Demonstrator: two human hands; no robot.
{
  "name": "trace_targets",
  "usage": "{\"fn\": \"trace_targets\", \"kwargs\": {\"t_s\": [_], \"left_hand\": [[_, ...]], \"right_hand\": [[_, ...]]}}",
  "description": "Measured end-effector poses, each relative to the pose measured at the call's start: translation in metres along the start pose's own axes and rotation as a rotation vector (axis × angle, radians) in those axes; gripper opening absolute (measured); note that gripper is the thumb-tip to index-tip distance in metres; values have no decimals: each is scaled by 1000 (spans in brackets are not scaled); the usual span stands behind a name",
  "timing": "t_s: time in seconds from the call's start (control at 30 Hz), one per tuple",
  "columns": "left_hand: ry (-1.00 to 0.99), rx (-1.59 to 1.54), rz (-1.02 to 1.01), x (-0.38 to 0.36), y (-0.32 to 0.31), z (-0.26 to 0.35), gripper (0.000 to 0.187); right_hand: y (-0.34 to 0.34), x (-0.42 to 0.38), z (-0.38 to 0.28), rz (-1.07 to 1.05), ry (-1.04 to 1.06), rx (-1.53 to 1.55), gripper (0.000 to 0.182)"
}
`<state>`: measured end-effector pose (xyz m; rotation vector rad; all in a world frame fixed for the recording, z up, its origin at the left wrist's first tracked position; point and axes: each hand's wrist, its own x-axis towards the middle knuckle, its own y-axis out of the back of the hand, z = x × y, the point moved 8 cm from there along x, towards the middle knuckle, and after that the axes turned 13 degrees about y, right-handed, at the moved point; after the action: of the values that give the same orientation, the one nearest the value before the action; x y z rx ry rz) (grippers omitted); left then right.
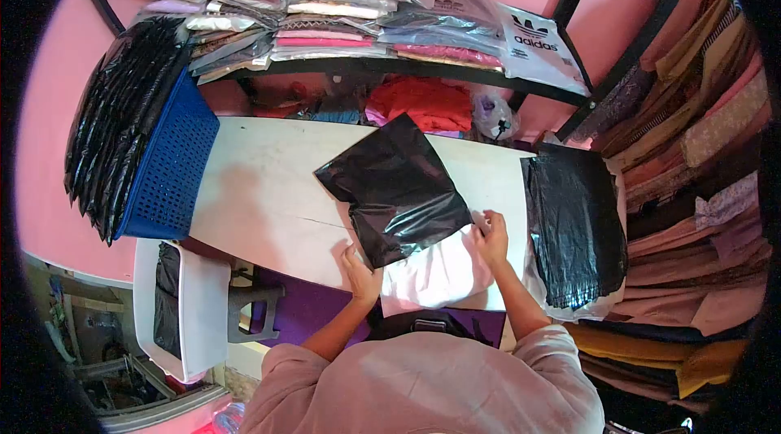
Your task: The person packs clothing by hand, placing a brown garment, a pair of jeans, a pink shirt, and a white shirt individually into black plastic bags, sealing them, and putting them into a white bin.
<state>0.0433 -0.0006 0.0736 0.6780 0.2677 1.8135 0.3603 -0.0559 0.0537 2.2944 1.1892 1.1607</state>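
A black plastic bag (407, 190) lay slantwise at the centre of the frame, partly over a white sheet (443, 278). The left hand (363, 275) and right hand (490, 243) flanked it, probably to steady both sides; whether the fingers pinched or merely touched could not be told. Leftward, the white table (252, 190) gave room toward the blue basket (167, 165); rightward, stacked black bags (573, 231) limited movement.
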Motion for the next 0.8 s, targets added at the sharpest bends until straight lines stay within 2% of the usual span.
{"fn": "trace_targets", "kwargs": {"t_s": [0.03, 0.07, 0.1, 0.17, 0.2, 0.23, 0.3, 0.37, 0.43, 0.5, 0.57, 0.63, 0.7, 0.73, 0.77, 0.8], "left_hand": [[1, 1, -4, -2, -6, -13, 31], [44, 48, -218, -6, -31, -38, 29], [88, 96, -430, -10, -49, -45, 27], [156, 142, -439, -6, -52, -46, 22], [151, 167, -490, -3, -53, -42, 21], [146, 192, -540, -1, -54, -42, 21], [128, 239, -538, 0, -53, -65, 23], [65, 433, -659, -7, -57, -69, 26], [46, 474, -683, -13, -48, -68, 26], [-128, 314, -828, -28, -49, -65, 27], [-60, 214, -853, -37, -52, -66, 29], [0, -76, -837, -43, -54, -59, 31], [-35, -57, -817, -50, -67, -66, 35], [92, -80, -792, -49, -72, -71, 38], [219, -101, -767, -50, -78, -78, 41], [239, -294, -726, -42, -89, -72, 43]], "right_hand": [[-3, 1, 16, -4, -131, 50, 22], [-11, 7, 18, -115, -122, 63, 15], [-10, 13, 20, -115, -121, 62, 15], [-34, 12, 28, -529, -149, -188, 14], [-31, 8, 31, -448, -73, -132, 14], [-25, 1, 35, -453, -69, -127, 14], [-11, -10, 35, -343, 19, 116, 12], [-1, -36, 30, -338, 158, 107, 10], [13, -65, 19, -417, 94, 120, 8], [14, -97, 19, -549, 7, 162, 12], [20, -111, 15, -515, -292, 282, 15], [9, -131, 29, -463, -331, 361, 18], [-2, -149, 45, -393, -575, 573, 19], [-7, -162, 54, -444, -733, 601, 22], [-13, -159, 57, -435, -731, 602, 22], [-19, -155, 67, -287, -842, 665, 24]]}}
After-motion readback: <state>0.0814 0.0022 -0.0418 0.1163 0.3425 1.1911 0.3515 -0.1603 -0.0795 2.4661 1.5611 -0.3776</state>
